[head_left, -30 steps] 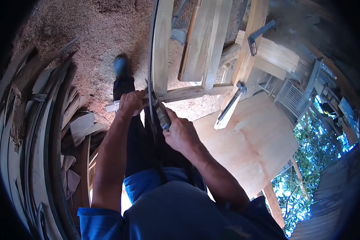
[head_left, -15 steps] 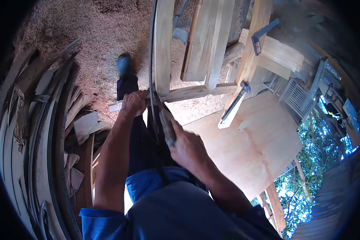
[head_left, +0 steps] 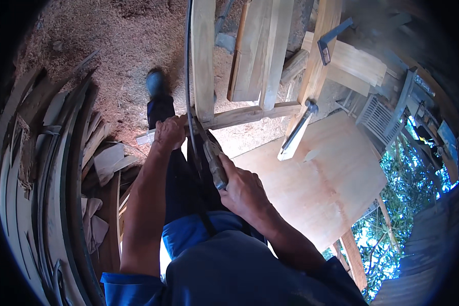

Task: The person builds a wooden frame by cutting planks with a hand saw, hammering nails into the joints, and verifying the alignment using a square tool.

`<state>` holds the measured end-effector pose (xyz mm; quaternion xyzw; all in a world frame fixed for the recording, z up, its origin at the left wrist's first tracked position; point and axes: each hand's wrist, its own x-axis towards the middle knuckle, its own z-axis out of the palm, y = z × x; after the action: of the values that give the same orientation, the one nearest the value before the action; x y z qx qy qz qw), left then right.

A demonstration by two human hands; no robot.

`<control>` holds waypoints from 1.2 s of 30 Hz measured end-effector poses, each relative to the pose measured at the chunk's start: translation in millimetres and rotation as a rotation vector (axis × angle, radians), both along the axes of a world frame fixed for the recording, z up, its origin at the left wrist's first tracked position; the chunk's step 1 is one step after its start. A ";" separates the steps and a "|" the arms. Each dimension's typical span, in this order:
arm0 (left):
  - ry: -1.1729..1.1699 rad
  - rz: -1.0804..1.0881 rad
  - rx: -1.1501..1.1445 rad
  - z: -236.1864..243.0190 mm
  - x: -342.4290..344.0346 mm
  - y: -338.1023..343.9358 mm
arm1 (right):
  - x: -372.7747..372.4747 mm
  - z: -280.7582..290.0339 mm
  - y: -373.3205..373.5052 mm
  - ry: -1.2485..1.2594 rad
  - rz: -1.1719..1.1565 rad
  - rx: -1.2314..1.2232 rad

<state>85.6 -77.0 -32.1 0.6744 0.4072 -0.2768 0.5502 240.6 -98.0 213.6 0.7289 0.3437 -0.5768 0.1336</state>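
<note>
My right hand (head_left: 242,188) is closed round the worn wooden handle of what looks like a handsaw (head_left: 215,166). Its dark, narrow blade points away from me toward a wooden crosspiece (head_left: 232,118). On the left, my left hand (head_left: 169,133) grips that crosspiece near its end, fingers wrapped over it. A long, thin dark strip (head_left: 188,61) passes between my hands, beside an upright pale board (head_left: 203,66). Where the blade meets the wood is hard to make out.
A hammer (head_left: 311,108) lies on a narrow board, with a metal square (head_left: 323,51) beyond it. A large plywood sheet (head_left: 326,178) spreads at right. Several long planks (head_left: 61,204) are stacked at left. Wood shavings (head_left: 102,66) cover the floor near my shoe (head_left: 155,84).
My right hand and the handsaw have shifted slightly toward me, to the lower right. My left hand keeps its grip on the crosspiece. The whole view has moved a little.
</note>
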 end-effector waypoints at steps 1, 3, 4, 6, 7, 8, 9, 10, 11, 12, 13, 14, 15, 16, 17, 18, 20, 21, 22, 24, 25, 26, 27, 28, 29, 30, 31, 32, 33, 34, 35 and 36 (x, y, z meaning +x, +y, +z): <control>0.015 -0.013 0.000 -1.4 0.0 -8.0 | -2.7 -3.0 -0.9 -0.018 0.052 -0.070; 0.005 -0.041 0.021 -2.9 4.5 -7.9 | 1.9 -39.0 -0.2 -0.049 0.038 -0.051; -0.005 -0.040 0.030 -1.5 8.0 -3.3 | 4.6 -60.6 -0.4 -0.072 0.032 -0.029; 0.014 -0.055 0.037 2.9 9.7 0.8 | -3.0 -90.6 -0.5 -0.069 0.089 0.067; -0.017 -0.009 0.014 2.8 6.9 1.0 | -7.3 -92.6 -3.8 -0.084 0.083 0.050; -0.009 -0.005 0.020 -0.1 6.2 5.2 | -6.4 -89.9 -0.5 -0.076 0.087 0.057; -0.012 -0.010 0.007 -0.5 4.5 2.6 | -4.0 -77.0 1.5 -0.061 0.076 0.032; -0.014 -0.015 -0.006 -0.4 2.8 -0.3 | -2.2 -62.7 4.3 -0.047 0.066 0.008; 0.023 -0.043 -0.033 -3.4 2.4 -0.9 | -2.7 -47.3 8.3 -0.036 0.065 -0.075; 0.031 -0.049 -0.042 -2.7 0.6 -5.8 | -2.7 -32.1 6.2 -0.027 0.059 -0.084; 0.010 -0.040 0.017 -1.8 0.2 -6.4 | -0.9 -18.1 6.4 -0.021 0.068 -0.098; -0.015 -0.030 0.075 -3.2 0.6 -7.2 | 1.5 -10.4 6.3 -0.019 0.079 -0.113; -0.017 -0.039 0.073 -5.7 -1.2 -4.9 | 1.9 -8.3 6.3 -0.015 0.077 -0.114; -0.012 -0.041 0.071 -7.6 -2.5 -7.1 | 1.6 -7.8 6.0 -0.020 0.074 -0.123; -0.030 -0.014 0.080 -4.9 1.0 -7.4 | 2.0 -9.0 5.7 -0.025 0.070 -0.133; -0.048 0.014 0.088 -2.6 4.3 -7.5 | 2.8 -12.6 6.6 -0.020 0.068 -0.136; -0.034 -0.016 0.060 -5.3 2.2 -3.4 | 6.5 -19.4 11.5 -0.007 0.120 -0.059; -0.039 -0.006 0.087 -4.9 1.4 -6.1 | 1.8 -22.6 16.4 0.012 0.101 -0.113; -0.044 0.005 0.114 -3.9 0.7 -9.2 | -3.6 -32.2 13.7 0.010 0.100 -0.117; -0.073 0.006 0.145 -7.1 6.0 -5.7 | -8.8 -62.6 -1.6 -0.076 0.088 -0.091; -0.058 0.002 0.141 -9.5 5.7 -2.6 | -11.3 -72.3 -16.5 -0.106 0.068 0.056; -0.048 -0.011 0.112 -7.7 3.8 -7.5 | -7.1 -71.5 -14.0 -0.111 0.066 0.047; -0.054 -0.020 0.138 -10.6 1.6 -3.2 | -1.2 -77.3 -3.1 -0.082 0.063 0.004; -0.063 -0.023 0.143 -11.2 0.8 -1.6 | 2.3 -79.6 3.2 -0.054 0.059 -0.038; -0.066 -0.032 0.131 -9.5 0.1 -3.8 | -2.2 -77.1 1.6 -0.043 0.068 0.014; -0.070 -0.041 0.119 -7.8 0.1 -5.4 | -2.9 -68.3 -2.0 -0.045 0.069 0.013; -0.074 -0.086 0.124 -6.8 1.0 -7.2 | -2.4 -56.3 -5.3 -0.051 0.052 -0.031; -0.070 -0.085 0.132 -8.0 0.3 -0.8 | -1.8 -47.2 0.3 -0.050 0.035 -0.067; -0.059 -0.080 0.112 -5.4 -0.5 -1.0 | 0.6 -30.5 7.3 -0.012 0.042 -0.138; -0.046 -0.075 0.092 -1.1 -1.8 -3.3 | -1.0 -24.4 1.1 -0.010 0.034 -0.154; -0.057 -0.067 0.106 -1.5 -1.2 -3.0 | -2.8 -20.6 1.7 -0.014 0.059 -0.127; -0.054 -0.064 0.115 -6.6 -4.2 -10.1 | -4.8 -16.3 3.8 -0.011 0.088 -0.102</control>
<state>81.5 -87.1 -38.8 0.7247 0.3856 -0.2520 0.5125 235.8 -94.2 197.3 0.7084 0.3450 -0.5831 0.1977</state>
